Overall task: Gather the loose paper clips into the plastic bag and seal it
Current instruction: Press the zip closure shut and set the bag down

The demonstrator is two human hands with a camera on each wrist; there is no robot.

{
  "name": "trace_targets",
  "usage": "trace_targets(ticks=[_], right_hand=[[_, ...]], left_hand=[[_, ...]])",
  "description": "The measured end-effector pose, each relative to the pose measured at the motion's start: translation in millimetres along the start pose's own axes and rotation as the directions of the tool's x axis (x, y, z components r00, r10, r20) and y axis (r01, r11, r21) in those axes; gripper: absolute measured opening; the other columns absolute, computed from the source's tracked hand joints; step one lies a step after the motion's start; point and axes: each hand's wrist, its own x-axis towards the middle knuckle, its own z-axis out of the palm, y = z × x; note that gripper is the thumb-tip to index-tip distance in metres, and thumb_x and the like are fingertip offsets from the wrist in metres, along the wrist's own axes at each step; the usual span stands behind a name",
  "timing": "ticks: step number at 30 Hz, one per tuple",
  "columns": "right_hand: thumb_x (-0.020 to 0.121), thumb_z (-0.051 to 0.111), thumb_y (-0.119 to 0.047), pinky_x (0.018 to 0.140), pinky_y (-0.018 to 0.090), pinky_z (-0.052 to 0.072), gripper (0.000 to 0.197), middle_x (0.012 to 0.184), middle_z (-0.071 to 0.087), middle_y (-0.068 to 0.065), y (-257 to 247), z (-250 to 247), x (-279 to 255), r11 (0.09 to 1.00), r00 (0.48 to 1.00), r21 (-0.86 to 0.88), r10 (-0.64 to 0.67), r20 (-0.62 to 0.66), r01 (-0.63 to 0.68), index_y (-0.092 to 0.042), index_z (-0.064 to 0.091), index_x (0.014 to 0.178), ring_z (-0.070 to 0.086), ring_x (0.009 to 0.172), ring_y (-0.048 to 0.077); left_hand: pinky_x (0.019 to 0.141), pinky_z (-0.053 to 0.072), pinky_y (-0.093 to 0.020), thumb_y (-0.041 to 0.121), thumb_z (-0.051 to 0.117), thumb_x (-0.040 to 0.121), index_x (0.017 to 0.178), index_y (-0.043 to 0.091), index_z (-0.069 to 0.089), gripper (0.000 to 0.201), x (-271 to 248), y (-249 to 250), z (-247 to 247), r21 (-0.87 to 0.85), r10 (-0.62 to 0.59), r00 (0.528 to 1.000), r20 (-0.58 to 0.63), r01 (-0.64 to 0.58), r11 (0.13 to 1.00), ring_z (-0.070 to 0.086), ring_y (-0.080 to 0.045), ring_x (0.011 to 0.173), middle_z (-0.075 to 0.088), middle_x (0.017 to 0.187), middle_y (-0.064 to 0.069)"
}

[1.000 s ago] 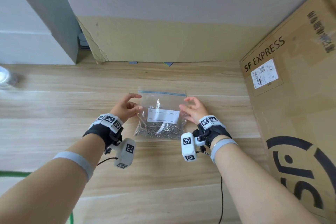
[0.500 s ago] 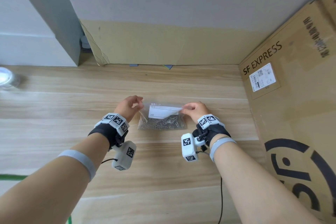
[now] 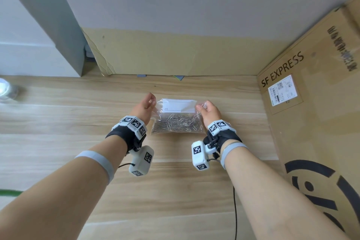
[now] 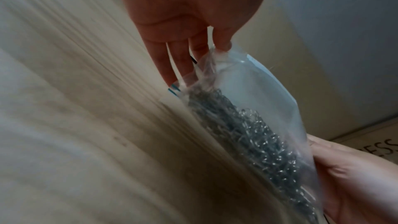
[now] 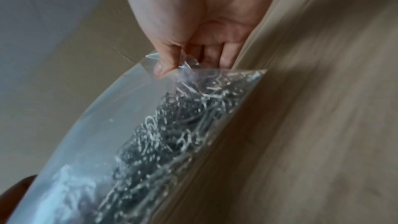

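A clear plastic zip bag (image 3: 178, 115) with a white label panel stands on the pale wooden tabletop (image 3: 78, 122), its lower half filled with a heap of silver metal paper clips (image 3: 176, 124). The left hand (image 3: 143, 107) pinches the bag's upper left corner between thumb and fingertips, and the right hand (image 3: 209, 112) pinches the upper right corner likewise. A brown cardboard box (image 3: 311, 103) printed "SF EXPRESS" stands at the right.

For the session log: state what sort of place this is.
Likely a makeshift recording spot in a room: a wooden tabletop fenced by an SF EXPRESS shipping box and a cardboard sheet against a plain wall, with a plastic bag of paper clips.
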Motion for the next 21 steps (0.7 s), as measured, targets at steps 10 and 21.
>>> trace_targets(ticks=[10, 21], right_hand=[[0.091, 0.052, -0.028, 0.054, 0.028, 0.029, 0.039, 0.060, 0.035, -0.004, -8, 3, 72, 0.998, 0.999, -0.052, -0.030, -0.038, 0.028, -0.019, 0.028, 0.062, 0.035, 0.059, 0.018], [0.091, 0.051, -0.029, 0.069, 0.030, 0.036, 0.023, 0.100, 0.056, 0.012, -6, 14, 101, 0.987, 1.000, -0.161, 0.021, -0.001, -0.020, -0.007, 0.049, 0.086, 0.050, 0.081, 0.026]], left_hand=[[0.035, 0.034, -0.018, 0.017, 0.032, 0.097, 0.088, 0.019, 0.039, 0.011, 73, 20, 13, -0.123, -0.182, 0.975, -0.130, 0.166, 0.978, 0.042, -0.019, 0.042, 0.051, 0.062, -0.012], [0.066, 0.049, -0.039, 0.016, 0.037, 0.090, 0.105, 0.015, 0.045, 0.017, 98, 15, 25, 0.165, -0.178, 0.959, -0.219, 0.216, 0.962, 0.058, -0.030, 0.073, 0.060, 0.088, -0.015]])
